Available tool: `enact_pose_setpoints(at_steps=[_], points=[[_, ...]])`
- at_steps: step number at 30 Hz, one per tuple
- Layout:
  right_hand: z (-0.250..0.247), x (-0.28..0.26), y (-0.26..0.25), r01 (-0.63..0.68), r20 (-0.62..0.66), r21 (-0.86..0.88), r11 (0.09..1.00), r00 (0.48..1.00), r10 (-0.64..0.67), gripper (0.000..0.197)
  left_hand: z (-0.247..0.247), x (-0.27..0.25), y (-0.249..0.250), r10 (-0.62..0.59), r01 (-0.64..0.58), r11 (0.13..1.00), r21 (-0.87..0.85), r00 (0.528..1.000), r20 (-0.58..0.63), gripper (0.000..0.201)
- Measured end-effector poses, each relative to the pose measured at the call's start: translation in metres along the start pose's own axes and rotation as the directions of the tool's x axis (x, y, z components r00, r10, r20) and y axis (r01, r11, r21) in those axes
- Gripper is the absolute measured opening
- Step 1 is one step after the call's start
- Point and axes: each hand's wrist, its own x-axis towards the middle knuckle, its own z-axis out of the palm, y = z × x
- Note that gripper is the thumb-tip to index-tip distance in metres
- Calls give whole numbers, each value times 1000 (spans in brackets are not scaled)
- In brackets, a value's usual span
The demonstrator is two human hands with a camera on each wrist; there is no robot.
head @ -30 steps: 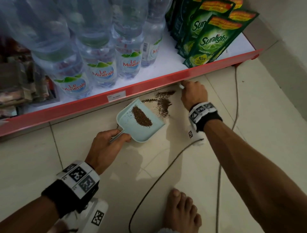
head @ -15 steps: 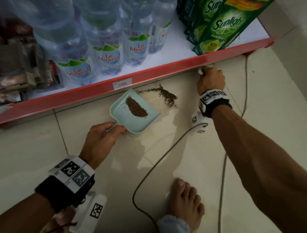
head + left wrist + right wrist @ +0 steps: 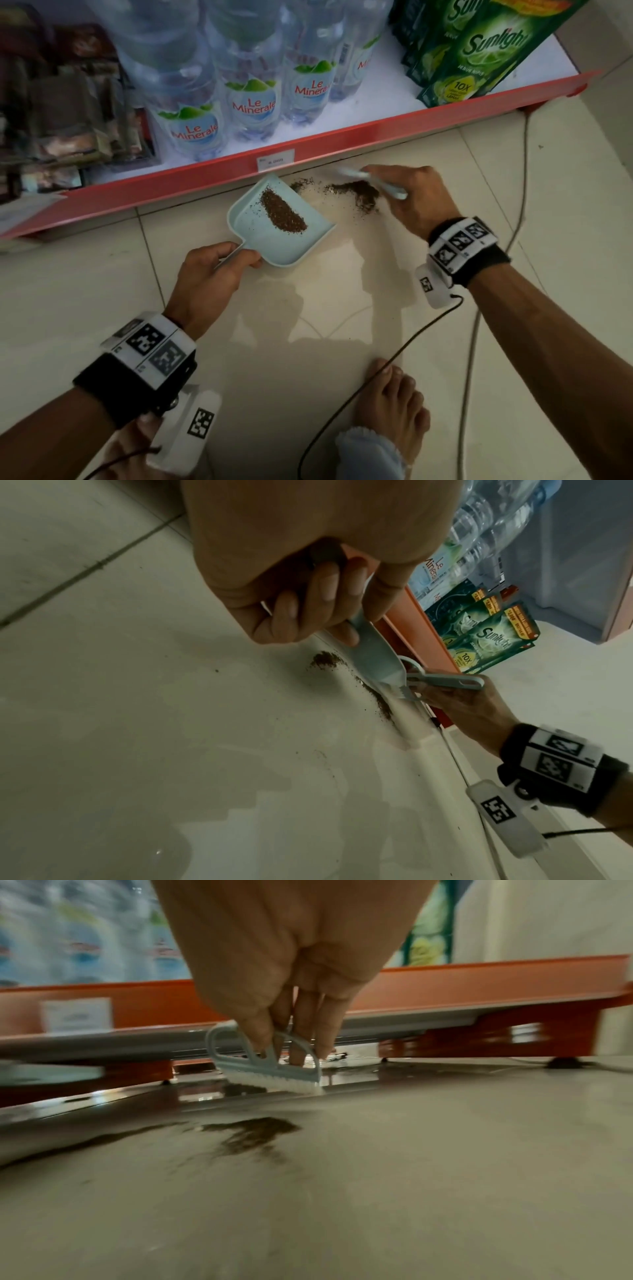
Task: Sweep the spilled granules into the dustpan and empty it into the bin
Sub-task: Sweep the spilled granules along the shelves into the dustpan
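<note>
A pale blue dustpan (image 3: pixel 250 222) lies on the tiled floor with a heap of brown granules (image 3: pixel 282 214) in it. My left hand (image 3: pixel 209 277) grips its handle (image 3: pixel 359 626). More brown granules (image 3: pixel 356 193) lie spilled on the floor just right of the pan's mouth, also seen as a dark patch (image 3: pixel 253 1135). My right hand (image 3: pixel 411 198) pinches a small pale blue brush (image 3: pixel 373 181), bristles down (image 3: pixel 274 1081), just beyond that spill near the shelf's base. No bin is in view.
A red-edged shelf (image 3: pixel 342 144) with water bottles (image 3: pixel 253 78) and green Sunlight pouches (image 3: pixel 479 51) runs right behind the spill. A black cable (image 3: pixel 359 383) and a pale cord (image 3: pixel 472 342) cross the floor. My bare foot (image 3: pixel 394 404) stands near the bottom.
My right hand with the brush has swung left from the shelf edge to the spill. The view has shifted. The dustpan and left hand have held their place.
</note>
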Motion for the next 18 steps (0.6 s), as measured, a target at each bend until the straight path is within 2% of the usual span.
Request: enact_pose_setpoints(at_steps=[1, 2, 4, 6, 7, 8, 9, 11, 13, 14, 16, 18], points=[[-6, -2, 8, -66, -53, -42, 997, 997, 64, 36, -17, 1, -3, -13, 13, 1000, -2, 1000, -14, 48], [-8, -1, 18, -132, -113, -106, 986, 986, 119, 36, -2, 1, -3, -34, 34, 999, -21, 999, -31, 42], [-11, 10, 33, -350, -171, -222, 910, 933, 317, 37, -4, 1, -6, -58, 57, 998, -29, 998, -25, 38], [-9, 24, 42, -519, -177, -269, 811, 855, 488, 36, 0, 0, -7, -50, 49, 999, -23, 998, -24, 37], [-7, 32, 42, -560, -153, -277, 781, 828, 539, 35, 0, 0, -6, -52, 51, 998, -26, 998, -26, 37], [-3, 39, 40, -565, -130, -275, 778, 823, 553, 32, -1, 0, -8, -60, 59, 998, -27, 998, -29, 38], [2, 45, 34, -548, -107, -262, 795, 835, 540, 28, 0, 1, -7, -66, 65, 998, -24, 998, -25, 38], [16, 53, 18, -441, -49, -218, 871, 896, 442, 25, 1, 0, -6, -66, 65, 998, -25, 997, -30, 39], [21, 50, -3, -246, 73, -190, 951, 962, 263, 28, 2, -1, -5, -58, 58, 998, -26, 998, -33, 39], [20, 45, -10, -139, 149, -161, 977, 975, 163, 31, 2, -1, -5, -61, 60, 998, -25, 998, -33, 38], [12, 32, -21, 39, 261, -78, 996, 965, -17, 36, -3, -4, -6, -62, 61, 998, -17, 997, -45, 38], [1, 21, -22, 123, 241, -53, 991, 965, -107, 30, -6, -6, -7, -61, 59, 998, -30, 997, -51, 38]])
